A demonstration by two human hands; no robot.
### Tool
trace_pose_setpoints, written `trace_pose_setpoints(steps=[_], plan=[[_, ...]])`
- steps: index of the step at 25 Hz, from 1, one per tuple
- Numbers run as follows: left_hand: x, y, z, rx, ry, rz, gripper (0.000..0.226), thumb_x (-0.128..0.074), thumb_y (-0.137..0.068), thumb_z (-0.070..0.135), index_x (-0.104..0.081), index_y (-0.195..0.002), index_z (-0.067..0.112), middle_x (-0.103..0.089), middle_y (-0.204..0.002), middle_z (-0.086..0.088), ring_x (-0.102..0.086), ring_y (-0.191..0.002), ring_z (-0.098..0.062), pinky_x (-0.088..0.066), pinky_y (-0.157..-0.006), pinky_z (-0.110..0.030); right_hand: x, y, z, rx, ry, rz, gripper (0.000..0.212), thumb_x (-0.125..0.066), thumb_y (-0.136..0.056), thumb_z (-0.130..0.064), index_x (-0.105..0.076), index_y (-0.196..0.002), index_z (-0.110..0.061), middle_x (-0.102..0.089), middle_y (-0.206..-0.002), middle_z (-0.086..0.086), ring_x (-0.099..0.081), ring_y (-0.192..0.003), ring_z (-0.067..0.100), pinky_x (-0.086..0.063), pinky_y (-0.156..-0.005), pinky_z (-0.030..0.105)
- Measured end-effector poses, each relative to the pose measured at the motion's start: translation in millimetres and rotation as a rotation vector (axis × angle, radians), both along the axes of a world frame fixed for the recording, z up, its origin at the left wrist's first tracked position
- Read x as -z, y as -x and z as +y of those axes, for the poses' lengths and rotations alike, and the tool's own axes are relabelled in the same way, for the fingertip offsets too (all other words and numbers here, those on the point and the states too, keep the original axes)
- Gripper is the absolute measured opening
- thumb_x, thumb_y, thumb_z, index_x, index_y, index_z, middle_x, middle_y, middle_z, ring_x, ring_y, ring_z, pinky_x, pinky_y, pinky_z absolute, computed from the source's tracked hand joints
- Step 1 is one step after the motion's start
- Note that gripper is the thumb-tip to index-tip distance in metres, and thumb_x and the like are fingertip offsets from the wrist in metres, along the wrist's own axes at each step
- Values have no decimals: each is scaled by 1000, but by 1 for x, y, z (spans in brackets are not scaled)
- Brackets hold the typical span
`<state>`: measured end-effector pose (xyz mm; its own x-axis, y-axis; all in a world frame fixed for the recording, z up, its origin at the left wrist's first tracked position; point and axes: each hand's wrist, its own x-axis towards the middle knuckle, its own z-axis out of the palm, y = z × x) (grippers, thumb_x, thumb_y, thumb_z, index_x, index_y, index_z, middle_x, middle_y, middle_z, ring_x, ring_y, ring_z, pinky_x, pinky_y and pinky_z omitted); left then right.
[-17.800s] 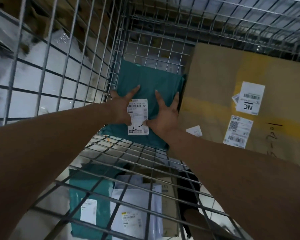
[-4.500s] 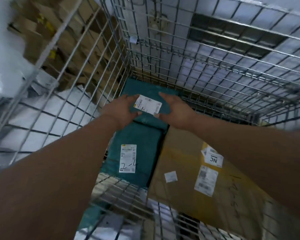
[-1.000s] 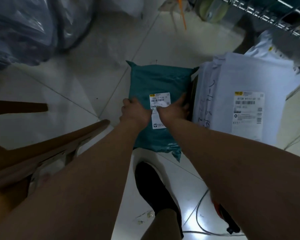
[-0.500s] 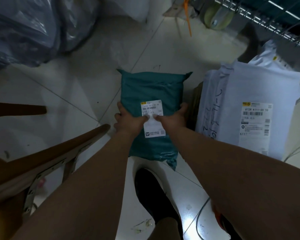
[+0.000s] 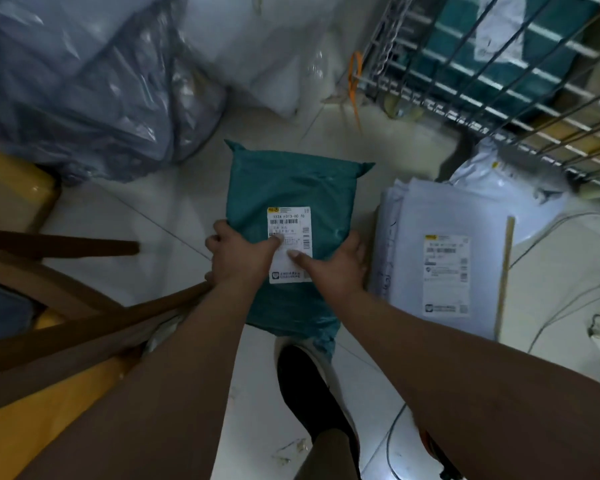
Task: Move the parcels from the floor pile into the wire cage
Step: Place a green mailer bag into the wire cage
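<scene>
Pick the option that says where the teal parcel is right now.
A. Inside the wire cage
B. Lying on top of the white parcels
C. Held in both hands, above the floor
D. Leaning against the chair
C: the left hand and right hand grip the teal parcel by its sides, over the floor, left of the white parcels and outside the cage.

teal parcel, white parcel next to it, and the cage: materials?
Teal parcel: looks like a soft plastic poly mailer, slight sheen, wrinkled, pinched corners, paper label.
White parcel: likely a glossy plastic mailer too; creased film, glare, printed label.
Cage: bare metal wire grid, light grey finish; any coating can't be told.
</scene>
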<state>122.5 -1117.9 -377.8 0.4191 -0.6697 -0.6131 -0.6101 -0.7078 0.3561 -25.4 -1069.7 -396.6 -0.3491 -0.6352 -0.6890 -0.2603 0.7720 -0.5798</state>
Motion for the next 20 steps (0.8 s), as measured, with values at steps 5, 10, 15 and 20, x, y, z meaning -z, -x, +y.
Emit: trace_pose_setpoints(steps=[5, 10, 15, 20], plan=[[-106, -3, -4, -115, 157, 155, 100, -76, -48, 78, -30, -123, 32, -57, -131, 3, -60, -116, -25, -49, -100, -53, -105, 24, -23, -96, 196, -147, 101, -90, -68, -50, -27, -144, -29, -44, -136, -4, -49, -121, 13, -45, -100, 31], [-228, 9, 15, -130, 253, 163, 105, -80, -58, 70, -31, -141, 28, -51, -141, 0, -55, -124, -25, -49, -102, -50, -212, 44, -36, -201, 301, -203, 99, -90, -70, -47, -26, -143, -32, -59, -129, -9, -62, -114, 13, -54, -99, 36], [-348, 40, 26, -17, 324, 102, 115, -74, -65, 76, -8, -155, 49, -45, -145, -7, -49, -132, -34, -43, -108, -55, -323, 75, -42, -339, 379, -167, 124, -80, -65, -67, 0, -157, -46, -55, -144, 2, -59, -125, 22, -52, -103, 46], [-461, 89, 18, 116, 295, 112, 97, -71, -81, 65, -2, -149, 68, -38, -135, -12, -47, -129, -36, -42, -103, -40, -430, 127, -50, -441, 423, -123, 127, -77, -70, -66, 14, -157, -46, -33, -161, 2, -43, -142, 27, -41, -115, 48]])
